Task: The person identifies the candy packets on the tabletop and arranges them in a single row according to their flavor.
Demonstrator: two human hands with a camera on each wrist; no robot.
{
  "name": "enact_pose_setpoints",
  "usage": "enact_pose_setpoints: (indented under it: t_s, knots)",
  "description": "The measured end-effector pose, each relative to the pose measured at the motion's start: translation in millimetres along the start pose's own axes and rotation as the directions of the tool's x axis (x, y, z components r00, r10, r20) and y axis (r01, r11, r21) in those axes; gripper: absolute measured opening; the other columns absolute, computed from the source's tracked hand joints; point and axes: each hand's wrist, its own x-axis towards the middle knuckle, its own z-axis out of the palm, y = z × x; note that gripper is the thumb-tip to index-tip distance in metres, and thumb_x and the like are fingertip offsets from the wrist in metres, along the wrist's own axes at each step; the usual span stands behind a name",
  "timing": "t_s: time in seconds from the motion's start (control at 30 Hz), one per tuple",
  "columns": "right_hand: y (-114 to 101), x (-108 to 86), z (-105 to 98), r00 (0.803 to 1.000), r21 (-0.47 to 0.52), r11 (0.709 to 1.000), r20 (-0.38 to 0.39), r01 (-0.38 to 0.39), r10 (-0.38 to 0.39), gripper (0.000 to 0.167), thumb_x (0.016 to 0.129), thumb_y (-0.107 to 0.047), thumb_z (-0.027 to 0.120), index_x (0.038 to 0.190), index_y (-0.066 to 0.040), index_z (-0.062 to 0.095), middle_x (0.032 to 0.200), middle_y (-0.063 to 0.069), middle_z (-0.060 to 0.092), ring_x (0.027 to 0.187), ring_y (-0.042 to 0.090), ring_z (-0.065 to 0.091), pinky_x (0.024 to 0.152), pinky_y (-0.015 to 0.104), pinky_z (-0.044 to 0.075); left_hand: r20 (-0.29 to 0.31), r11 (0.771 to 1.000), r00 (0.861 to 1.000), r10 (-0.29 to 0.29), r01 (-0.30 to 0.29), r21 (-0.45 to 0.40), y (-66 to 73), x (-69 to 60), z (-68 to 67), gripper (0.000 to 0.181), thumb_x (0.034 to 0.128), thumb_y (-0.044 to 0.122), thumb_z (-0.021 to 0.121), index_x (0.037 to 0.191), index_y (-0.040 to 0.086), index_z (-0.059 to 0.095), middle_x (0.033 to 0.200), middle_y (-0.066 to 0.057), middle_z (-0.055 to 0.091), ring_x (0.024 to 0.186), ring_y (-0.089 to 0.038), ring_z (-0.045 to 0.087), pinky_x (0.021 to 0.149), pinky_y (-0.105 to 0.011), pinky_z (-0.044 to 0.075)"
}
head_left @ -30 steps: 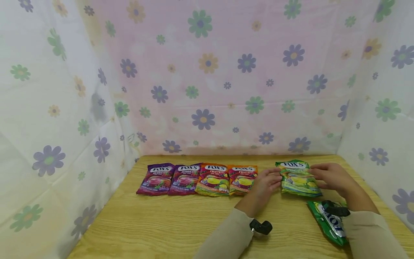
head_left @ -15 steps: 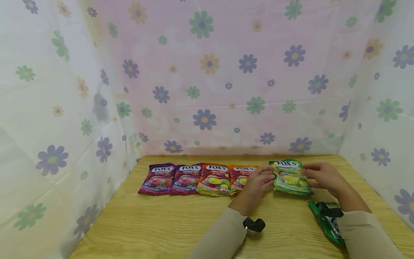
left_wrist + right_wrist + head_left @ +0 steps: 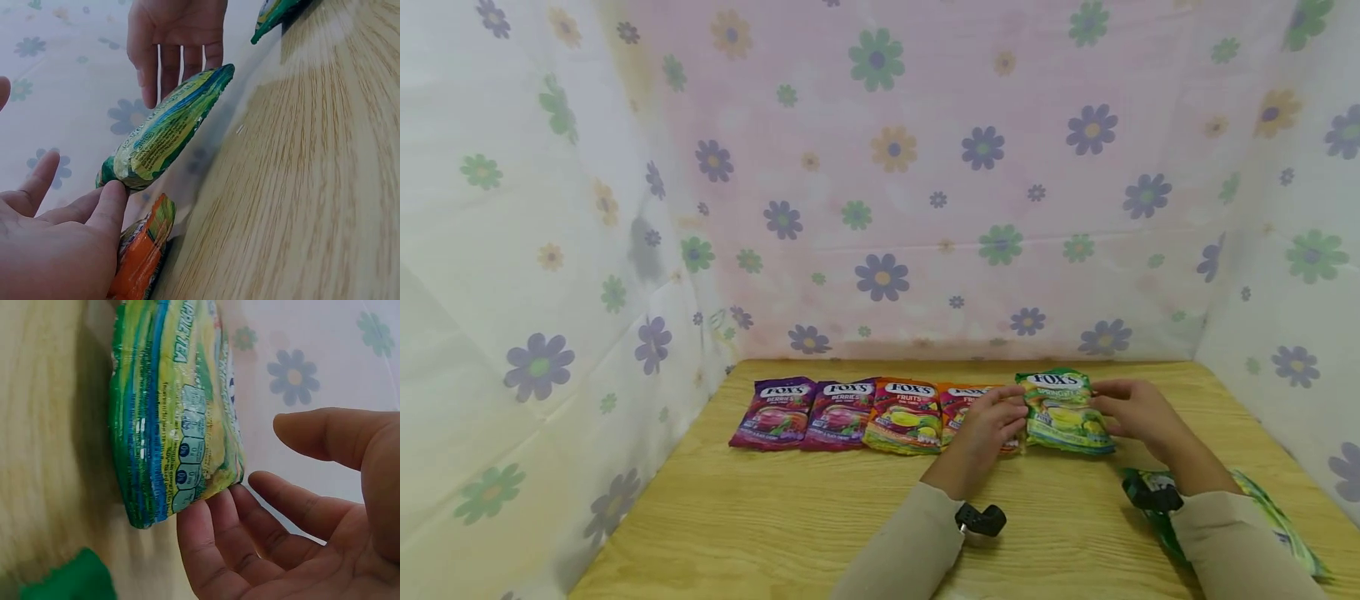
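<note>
A green candy bag (image 3: 1066, 412) labelled FOX'S lies between my two hands, face up in the head view. At its left edge are the fingertips of my left hand (image 3: 987, 432), which also lies close over the right-hand orange candy bag (image 3: 957, 407). My right hand (image 3: 1141, 417) touches the opposite edge with extended fingers (image 3: 200, 540), and its thumb stands away from the bag. In the left wrist view, fingertips of the left hand (image 3: 56, 244) meet one end of the green bag (image 3: 169, 128). Part of the orange bag is hidden behind the left hand.
Left of the hands, a second orange candy bag (image 3: 904, 417) and two purple candy bags (image 3: 775, 414) (image 3: 839, 415) form a row. Another green candy bag (image 3: 1273, 517) lies under the right forearm, partly hidden. Flowered cloth (image 3: 880, 167) walls the wooden table (image 3: 760, 517) at back and sides.
Both hands have moved left with the green candy bag between them, bringing it up beside the right-hand orange bag. The row of bags keeps its order.
</note>
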Motion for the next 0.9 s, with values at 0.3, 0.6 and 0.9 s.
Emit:
enact_pose_setpoints:
  t_s: [0.3, 0.6, 0.9]
  knots:
    - [4.2, 3.6, 10.2, 1.000, -0.021, 1.000, -0.019, -0.019, 0.019, 0.061, 0.107, -0.028, 0.055, 0.153, 0.010, 0.040, 0.151, 0.037, 0.044, 0.124, 0.041, 0.060, 0.086, 0.040, 0.062, -0.004, 1.000, 1.000, -0.019, 0.019, -0.009, 0.0, 0.8, -3.4, 0.046, 0.1029, 0.010, 0.056, 0.146, -0.006, 0.049, 0.156, -0.021, 0.044, 0.142, -0.036, 0.048, 0.124, -0.053, 0.033]
    - [7.3, 6.4, 14.9, 1.000, -0.008, 1.000, 0.010, -0.025, 0.025, 0.062, 0.108, -0.029, 0.054, 0.154, 0.009, 0.038, 0.156, 0.035, 0.039, 0.141, 0.050, 0.044, 0.096, 0.045, 0.060, -0.028, 0.999, 0.999, -0.041, 0.041, -0.021, -1.2, 1.4, -5.7, 0.044, 0.1020, 0.010, 0.060, 0.142, -0.008, 0.052, 0.155, -0.020, 0.046, 0.144, -0.036, 0.048, 0.124, -0.053, 0.033]
    - [6.5, 6.0, 14.4, 0.998, -0.026, 0.998, 0.021, -0.056, 0.057, 0.062, 0.109, -0.030, 0.053, 0.154, 0.010, 0.038, 0.156, 0.036, 0.039, 0.141, 0.051, 0.044, 0.097, 0.044, 0.060, -0.087, 0.998, 0.995, -0.055, 0.055, -0.002, -7.1, 3.3, -6.1, 0.041, 0.1029, 0.014, 0.061, 0.138, -0.006, 0.057, 0.149, -0.020, 0.053, 0.140, -0.033, 0.053, 0.121, -0.051, 0.038]
